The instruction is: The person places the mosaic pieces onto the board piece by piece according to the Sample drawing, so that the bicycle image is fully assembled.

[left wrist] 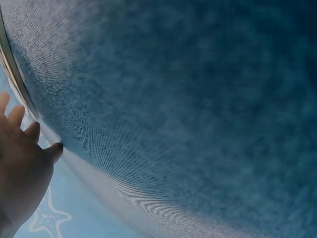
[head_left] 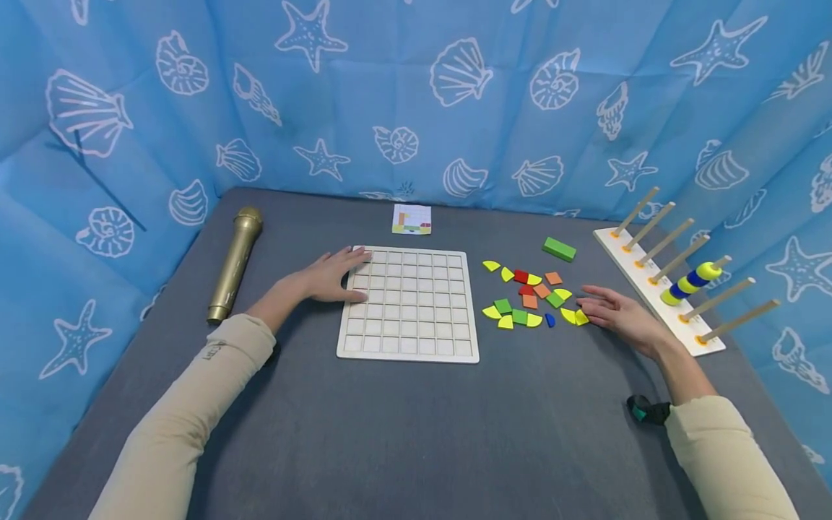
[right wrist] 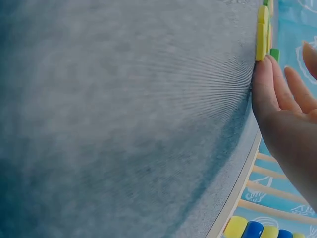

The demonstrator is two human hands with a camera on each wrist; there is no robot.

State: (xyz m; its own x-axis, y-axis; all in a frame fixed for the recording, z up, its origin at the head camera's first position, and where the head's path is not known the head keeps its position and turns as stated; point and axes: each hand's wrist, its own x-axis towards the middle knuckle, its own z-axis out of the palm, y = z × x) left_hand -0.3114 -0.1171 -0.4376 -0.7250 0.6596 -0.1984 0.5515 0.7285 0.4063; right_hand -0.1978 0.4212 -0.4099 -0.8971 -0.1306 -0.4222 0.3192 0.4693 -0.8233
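Observation:
A white square grid board lies at the middle of the grey table. My left hand rests at its left edge, fingers spread and relaxed, thumb and fingertips over the outer squares. To the board's right is a loose group of flat coloured pieces: yellow quarter-rounds, orange squares, green squares, red pieces and a small blue piece. My right hand lies beside this group, fingers loosely extended, fingertips right at a yellow quarter-round. In the right wrist view its fingertips meet a yellow piece.
A gold microphone lies at the far left. Behind the board sits a small pattern card. A green block lies beyond the pieces. At right stands a white peg rack with yellow and blue beads on one peg.

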